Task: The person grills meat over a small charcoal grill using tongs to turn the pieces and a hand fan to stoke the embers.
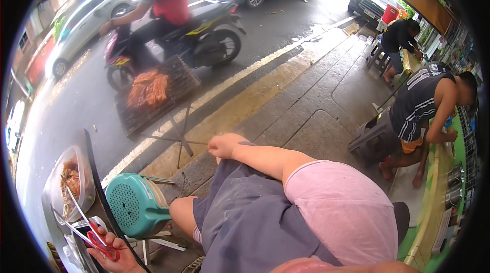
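At the far left, a clear, rounded plastic container (89,186) holds a heap of reddish-brown, stringy food (72,175); its raised walls presumably keep the heap together. Long metal tongs with red, scissor-style handles (95,237) slant up to it from below, one tip over the food and the other near the container's lower edge. The left hand (115,255) has its fingers curled and clamped on those red handles, and the long arms leave the skin well away from the food. The fisheye rim bends this corner, so whether the tips touch anything is hard to say.

Just right of the tongs stands a round teal plastic stool with a perforated seat (131,202), within easy reach of the seated person. Beyond it, a dark wire-topped grill (179,80) sits on thin crossed metal legs (178,132), which lift it clear of the roadside; orange-red pieces of meat (148,89) lie bunched in its middle. Behind passes a blurred motorcycle (199,43).

The right hand (222,146) rests on the knee, apparently for support, holding nothing visible; I cannot tell whether its fingers are together or apart. Farther right, a person in a dark sleeveless jersey (421,97) bends toward a green-and-yellow counter (434,186).
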Tool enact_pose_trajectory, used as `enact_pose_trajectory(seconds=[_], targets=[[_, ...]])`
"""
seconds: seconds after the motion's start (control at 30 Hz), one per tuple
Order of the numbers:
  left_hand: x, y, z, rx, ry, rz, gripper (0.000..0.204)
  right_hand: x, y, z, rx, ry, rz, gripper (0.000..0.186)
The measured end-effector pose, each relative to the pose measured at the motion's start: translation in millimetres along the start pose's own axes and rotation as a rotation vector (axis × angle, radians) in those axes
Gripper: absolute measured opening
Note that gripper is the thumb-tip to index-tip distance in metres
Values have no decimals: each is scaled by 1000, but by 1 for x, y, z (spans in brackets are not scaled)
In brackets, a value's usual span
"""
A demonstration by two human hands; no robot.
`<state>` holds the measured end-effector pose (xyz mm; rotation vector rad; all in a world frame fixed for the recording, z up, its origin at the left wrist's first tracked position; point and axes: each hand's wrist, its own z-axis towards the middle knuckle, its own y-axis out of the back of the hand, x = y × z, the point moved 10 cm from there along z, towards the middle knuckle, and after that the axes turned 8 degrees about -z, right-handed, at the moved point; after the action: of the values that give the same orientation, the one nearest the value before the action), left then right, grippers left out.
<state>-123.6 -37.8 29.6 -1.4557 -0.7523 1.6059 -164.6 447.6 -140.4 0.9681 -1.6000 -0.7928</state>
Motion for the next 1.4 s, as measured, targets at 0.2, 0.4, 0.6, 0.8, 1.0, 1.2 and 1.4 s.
enact_pose_trajectory(seconds=[0.2,0.4,0.6,0.8,1.0,1.2,1.4], targets=[[7,-11,0,30,4,58,72,4,3,1,6,5,23,30],[8,-15,-1,17,-1,88,72,5,4,2,-10,-10,4,29],[7,-13,-4,0,-17,99,72,6,4,3,-8,7,53,29],[11,-16,-1,-3,-7,103,70,2,4,2,-23,-2,51,29],[10,-14,-2,-8,-9,121,69,1,1,4,-4,-12,53,30],[15,-16,-1,-2,-1,123,68,-1,3,4,-45,-3,52,30],[9,-12,-5,-52,-19,150,67,6,2,8,-41,24,41,29]])
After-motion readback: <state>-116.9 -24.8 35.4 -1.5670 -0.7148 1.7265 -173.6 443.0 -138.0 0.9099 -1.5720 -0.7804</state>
